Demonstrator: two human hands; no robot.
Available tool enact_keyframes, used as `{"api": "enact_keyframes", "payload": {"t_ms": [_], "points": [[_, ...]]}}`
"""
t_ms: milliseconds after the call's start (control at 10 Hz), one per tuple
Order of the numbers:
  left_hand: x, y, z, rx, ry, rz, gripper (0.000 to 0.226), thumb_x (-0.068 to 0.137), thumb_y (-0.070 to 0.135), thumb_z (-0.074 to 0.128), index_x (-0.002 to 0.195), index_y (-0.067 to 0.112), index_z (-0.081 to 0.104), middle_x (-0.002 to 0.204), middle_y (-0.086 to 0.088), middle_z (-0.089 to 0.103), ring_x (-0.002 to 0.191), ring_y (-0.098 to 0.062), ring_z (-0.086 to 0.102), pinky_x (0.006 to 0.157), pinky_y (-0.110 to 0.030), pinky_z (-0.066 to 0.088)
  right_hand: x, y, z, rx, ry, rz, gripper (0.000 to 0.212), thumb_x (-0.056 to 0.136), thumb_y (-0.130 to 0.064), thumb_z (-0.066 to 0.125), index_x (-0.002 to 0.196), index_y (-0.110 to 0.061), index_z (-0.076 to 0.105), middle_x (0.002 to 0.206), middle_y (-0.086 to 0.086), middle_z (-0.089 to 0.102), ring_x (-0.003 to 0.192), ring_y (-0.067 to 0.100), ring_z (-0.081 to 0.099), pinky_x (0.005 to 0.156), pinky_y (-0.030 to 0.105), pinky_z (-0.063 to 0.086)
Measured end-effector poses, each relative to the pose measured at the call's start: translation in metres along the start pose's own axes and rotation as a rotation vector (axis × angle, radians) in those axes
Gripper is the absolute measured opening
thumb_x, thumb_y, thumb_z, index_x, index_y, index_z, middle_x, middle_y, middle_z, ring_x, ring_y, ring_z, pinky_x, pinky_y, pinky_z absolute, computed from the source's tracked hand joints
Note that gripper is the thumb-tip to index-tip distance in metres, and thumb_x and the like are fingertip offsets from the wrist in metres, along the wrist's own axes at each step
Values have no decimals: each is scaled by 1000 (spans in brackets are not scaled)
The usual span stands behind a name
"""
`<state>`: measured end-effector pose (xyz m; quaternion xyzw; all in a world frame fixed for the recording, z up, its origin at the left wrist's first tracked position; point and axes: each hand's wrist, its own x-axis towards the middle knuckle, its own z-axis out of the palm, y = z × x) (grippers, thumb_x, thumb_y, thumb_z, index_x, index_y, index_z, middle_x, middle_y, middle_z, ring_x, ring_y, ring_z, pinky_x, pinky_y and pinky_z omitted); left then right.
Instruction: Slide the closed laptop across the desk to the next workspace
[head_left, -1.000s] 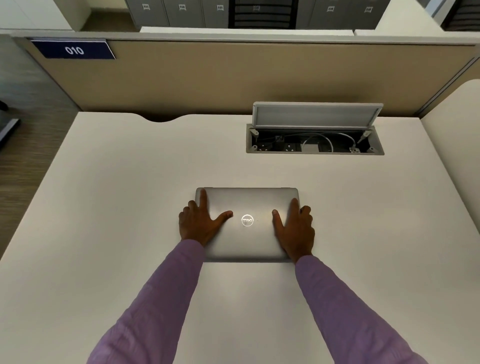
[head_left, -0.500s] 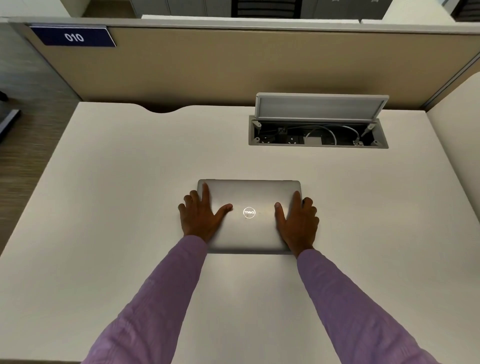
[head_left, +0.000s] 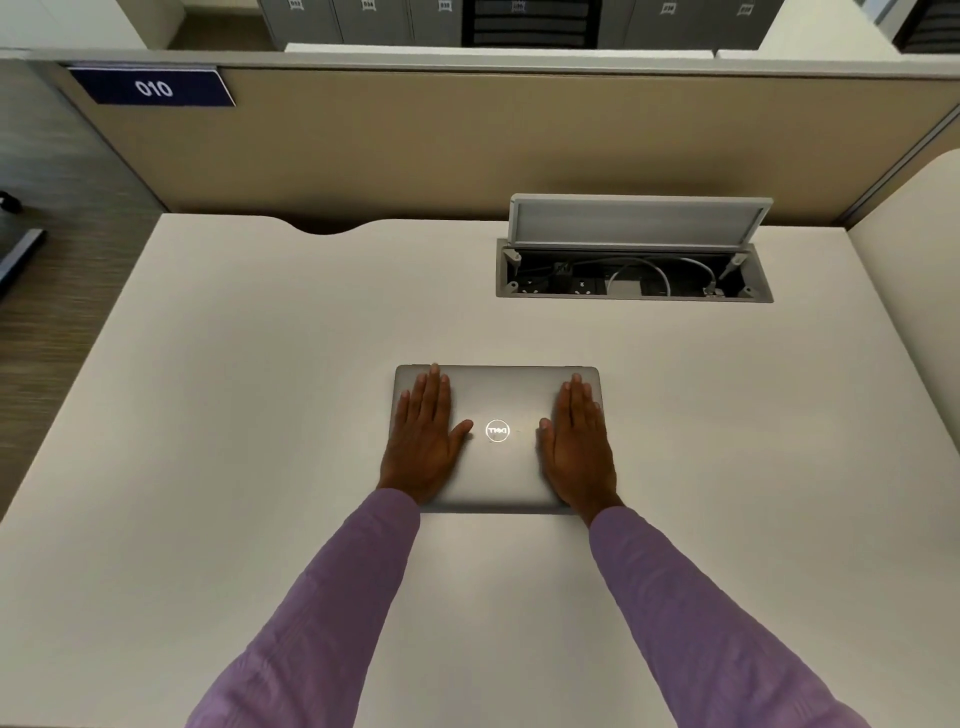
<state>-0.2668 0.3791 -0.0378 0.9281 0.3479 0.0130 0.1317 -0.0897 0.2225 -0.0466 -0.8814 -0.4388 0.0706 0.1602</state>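
A closed silver laptop (head_left: 497, 395) with a round logo lies flat on the white desk (head_left: 260, 389), about midway across it. My left hand (head_left: 423, 441) lies palm down on the left part of the lid, fingers straight and close together, tips at the far edge. My right hand (head_left: 576, 447) lies the same way on the right part of the lid. Neither hand curls around an edge. Purple sleeves cover both arms.
An open cable box (head_left: 634, 275) with its lid raised is sunk into the desk behind and to the right of the laptop. A beige partition (head_left: 467, 145) with a blue "010" label (head_left: 153, 88) runs along the back. A second white desk (head_left: 914, 249) adjoins on the right.
Both hands have flattened on the lid: fingers that were spread and partly bent are now straight, together and stretched toward the far edge. The laptop keeps its place relative to the cable box.
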Motion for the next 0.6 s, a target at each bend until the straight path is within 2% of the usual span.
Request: {"api": "enact_keyframes", "payload": {"t_ms": [100,200,400,600], "points": [[2,14,1,0,7,84,64,107,29,36,160,4,10,169,-12,3,157,-28,5,127,-46,11,2,-12,2,-23,-15,-72,60,104,-22,38,155,3,19,165,21,13,154,33,13,125,46,18],[3,26,0,-9,16,89,64,104,20,37,159,2,10,169,-15,3,157,-29,6,127,-44,10,6,-24,2,-34,-47,-89,59,105,-22,34,156,1,16,166,20,11,155,32,10,126,44,15],[5,34,-2,-56,34,65,63,105,21,36,159,3,10,169,-14,3,157,-29,3,128,-44,8,10,-32,-4,-41,-62,-125,60,106,-24,29,157,-1,9,167,17,4,156,29,3,127,42,11],[15,40,-17,-34,104,59,63,105,21,35,159,2,8,169,-16,2,157,-30,1,128,-44,6,21,-38,-20,17,13,-146,59,106,-23,31,157,0,12,167,17,7,156,29,5,127,43,13]]}}
